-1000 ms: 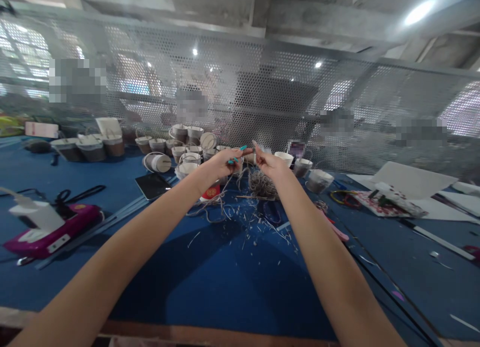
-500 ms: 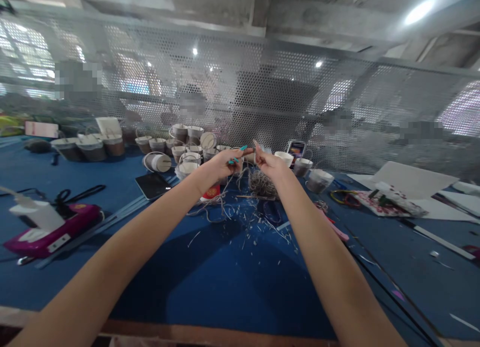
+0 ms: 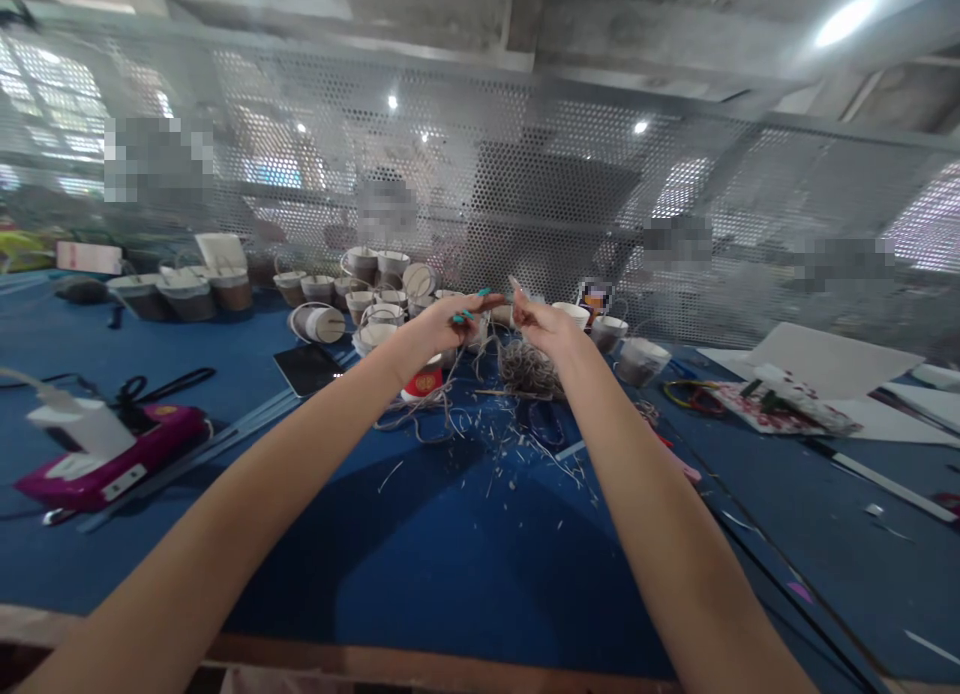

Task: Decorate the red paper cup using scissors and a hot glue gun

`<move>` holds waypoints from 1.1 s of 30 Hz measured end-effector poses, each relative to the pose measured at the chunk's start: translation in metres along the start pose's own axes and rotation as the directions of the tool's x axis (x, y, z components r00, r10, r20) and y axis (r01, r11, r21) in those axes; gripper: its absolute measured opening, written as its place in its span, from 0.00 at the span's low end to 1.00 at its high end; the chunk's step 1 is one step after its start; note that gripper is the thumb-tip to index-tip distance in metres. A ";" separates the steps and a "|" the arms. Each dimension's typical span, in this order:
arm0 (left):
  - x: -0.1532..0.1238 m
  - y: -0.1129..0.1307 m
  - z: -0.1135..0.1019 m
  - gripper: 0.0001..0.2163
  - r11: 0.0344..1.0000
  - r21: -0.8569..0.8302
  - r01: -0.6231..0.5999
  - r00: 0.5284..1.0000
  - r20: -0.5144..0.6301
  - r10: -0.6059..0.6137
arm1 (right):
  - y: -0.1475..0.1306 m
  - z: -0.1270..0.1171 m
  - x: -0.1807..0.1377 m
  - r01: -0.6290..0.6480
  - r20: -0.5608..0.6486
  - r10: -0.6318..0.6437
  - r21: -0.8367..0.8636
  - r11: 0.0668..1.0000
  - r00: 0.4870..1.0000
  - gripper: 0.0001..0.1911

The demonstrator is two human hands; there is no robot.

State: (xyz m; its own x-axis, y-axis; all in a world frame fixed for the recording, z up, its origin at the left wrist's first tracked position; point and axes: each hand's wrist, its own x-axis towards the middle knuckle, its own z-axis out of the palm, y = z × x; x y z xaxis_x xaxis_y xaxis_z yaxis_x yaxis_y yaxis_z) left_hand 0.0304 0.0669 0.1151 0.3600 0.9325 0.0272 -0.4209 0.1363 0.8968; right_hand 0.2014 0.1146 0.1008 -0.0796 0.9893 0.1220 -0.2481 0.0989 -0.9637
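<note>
Both my arms reach far out over the blue table (image 3: 450,564). My left hand (image 3: 450,321) and my right hand (image 3: 541,322) meet almost fingertip to fingertip above a tangled heap of grey string (image 3: 529,367). Each hand is pinched closed on a thin strand of that string, which trails down toward the table. Short string clippings (image 3: 517,444) lie scattered below the hands. A small red cup (image 3: 424,382) stands just under my left wrist.
Several small paper cup baskets (image 3: 375,284) cluster behind the hands along a perforated metal screen (image 3: 525,194). A pink glue gun (image 3: 105,454), black scissors (image 3: 154,386) and a phone (image 3: 306,369) lie at the left. Paper sheets and craft scraps (image 3: 787,394) lie at the right.
Both hands have stayed nearly in place, closing slightly toward each other while working the strand. The view has shifted only a little.
</note>
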 end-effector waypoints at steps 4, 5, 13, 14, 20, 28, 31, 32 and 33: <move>0.009 0.012 -0.012 0.12 0.997 0.082 -0.009 0.997 -0.069 0.015 | -0.008 0.001 -0.014 0.054 -0.075 -0.059 -0.064 0.996 0.995 0.06; 0.010 0.015 -0.013 0.12 0.994 0.105 -0.009 0.996 -0.084 0.018 | -0.009 0.001 -0.016 0.062 -0.087 -0.070 -0.091 0.994 0.994 0.09; 0.010 0.017 -0.010 0.05 0.945 0.327 -0.021 0.987 -0.146 0.073 | -0.017 0.019 -0.031 0.038 0.076 -0.003 -0.459 0.888 0.997 0.30; 0.010 0.016 -0.009 0.05 0.936 0.352 -0.032 0.985 -0.150 0.090 | -0.017 0.022 -0.033 0.056 0.098 -0.010 -0.478 0.877 0.995 0.30; 0.009 0.016 -0.007 0.08 0.874 0.481 -0.069 0.974 -0.156 0.163 | -0.013 0.026 -0.035 0.088 0.127 -0.038 -0.418 0.904 0.991 0.23; 0.010 0.018 -0.011 0.06 0.837 0.543 -0.071 0.983 -0.106 0.152 | -0.012 0.021 -0.033 -0.072 0.089 0.095 -0.232 0.970 0.991 0.16; 0.011 0.018 -0.012 0.06 0.843 0.536 -0.055 0.986 -0.105 0.131 | -0.012 0.021 -0.033 -0.121 0.104 0.137 -0.152 0.981 0.985 0.15; 0.011 0.018 -0.012 0.07 0.845 0.532 -0.047 0.987 -0.107 0.122 | -0.012 0.021 -0.033 -0.134 0.107 0.148 -0.130 0.982 0.983 0.15; 0.011 0.018 -0.012 0.07 0.848 0.529 -0.040 0.988 -0.109 0.114 | -0.012 0.022 -0.033 -0.144 0.110 0.156 -0.110 0.983 0.982 0.14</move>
State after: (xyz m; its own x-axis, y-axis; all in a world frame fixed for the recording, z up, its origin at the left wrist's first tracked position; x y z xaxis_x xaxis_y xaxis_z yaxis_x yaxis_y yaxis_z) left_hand 0.0166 0.0836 0.1267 0.2170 0.9728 0.0813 0.0690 -0.0984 0.9928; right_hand 0.1862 0.0787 0.1140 -0.2233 0.9748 -0.0042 -0.1263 -0.0333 -0.9914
